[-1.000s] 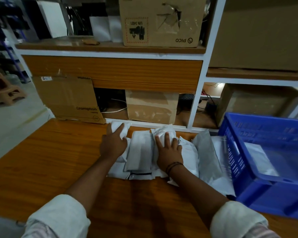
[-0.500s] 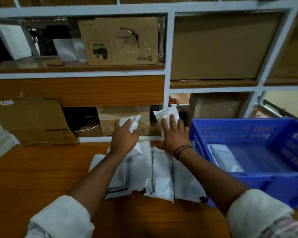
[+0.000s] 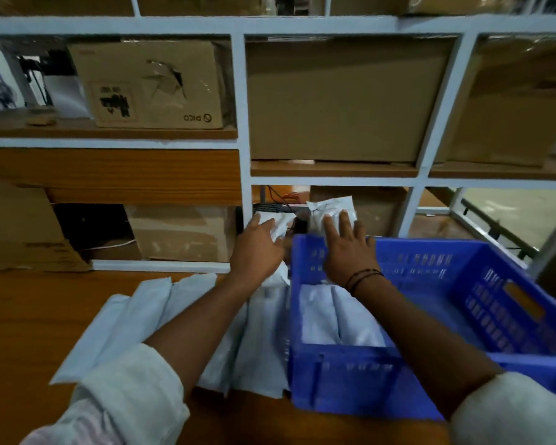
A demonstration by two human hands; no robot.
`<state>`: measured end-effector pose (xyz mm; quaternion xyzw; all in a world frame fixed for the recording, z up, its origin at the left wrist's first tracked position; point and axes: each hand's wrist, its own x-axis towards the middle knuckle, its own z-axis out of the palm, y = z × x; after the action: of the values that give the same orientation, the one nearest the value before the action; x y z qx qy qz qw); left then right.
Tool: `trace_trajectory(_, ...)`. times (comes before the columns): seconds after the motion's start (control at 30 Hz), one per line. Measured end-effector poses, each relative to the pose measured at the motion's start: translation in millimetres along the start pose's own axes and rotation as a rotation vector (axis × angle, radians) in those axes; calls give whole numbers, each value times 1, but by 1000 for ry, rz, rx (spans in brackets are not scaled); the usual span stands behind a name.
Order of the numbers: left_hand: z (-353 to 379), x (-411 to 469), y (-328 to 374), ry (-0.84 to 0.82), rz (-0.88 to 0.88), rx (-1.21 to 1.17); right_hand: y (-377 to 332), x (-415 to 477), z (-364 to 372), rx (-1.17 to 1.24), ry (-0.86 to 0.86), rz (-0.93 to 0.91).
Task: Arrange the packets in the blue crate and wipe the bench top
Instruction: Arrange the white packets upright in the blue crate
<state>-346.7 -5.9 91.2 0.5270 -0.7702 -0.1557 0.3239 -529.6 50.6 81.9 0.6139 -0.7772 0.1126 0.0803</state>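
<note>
Each hand's grip seemingly clasps a white packet, right hand (image 3: 350,252) already over the blue crate (image 3: 382,377), left hand (image 3: 257,248) at its nine o'clock.

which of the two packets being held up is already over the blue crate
The packet in the right hand, the white one raised above the blue crate. The left hand holds its packet beside the crate.

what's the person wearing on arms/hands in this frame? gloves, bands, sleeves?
No gloves: both hands are bare. The right hand has thin dark string bands around the wrist. The left hand shows no band. Both arms wear light, whitish sleeves rolled up to below the elbow, with a faint stripe pattern lower down.
</note>
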Motion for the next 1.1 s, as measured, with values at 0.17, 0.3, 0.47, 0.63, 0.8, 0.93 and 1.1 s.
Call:
trace_trajectory(0.17, 59, -5, 67, -36, 31, 38, 93, -6, -7, 1, -60, 0)
trace_trajectory(0.3, 112, -5, 99, -84, 13, 81, 154, -16, -2, 23, -149, -17)
trace_trajectory(0.47, 165, -15, 127, -146, -27, 105, 203, -28, 11, 25, -236, -48)
trace_trajectory(0.63, 201, -30, 144, -276, -62, 167, 220, -35, 9, 91, -275, -97)
trace_trajectory(0.8, 226, -28, 144, -402, -152, 227, 229, -45, 15, 32, -351, -82)
trace_trajectory(0.93, 242, -27, 153, -522, -235, 288, 244, -45, 24, 5, -440, 40)
trace_trajectory(1.1, 259, -28, 161, -543, -259, 334, 258, -23, 34, -8, -666, 30)
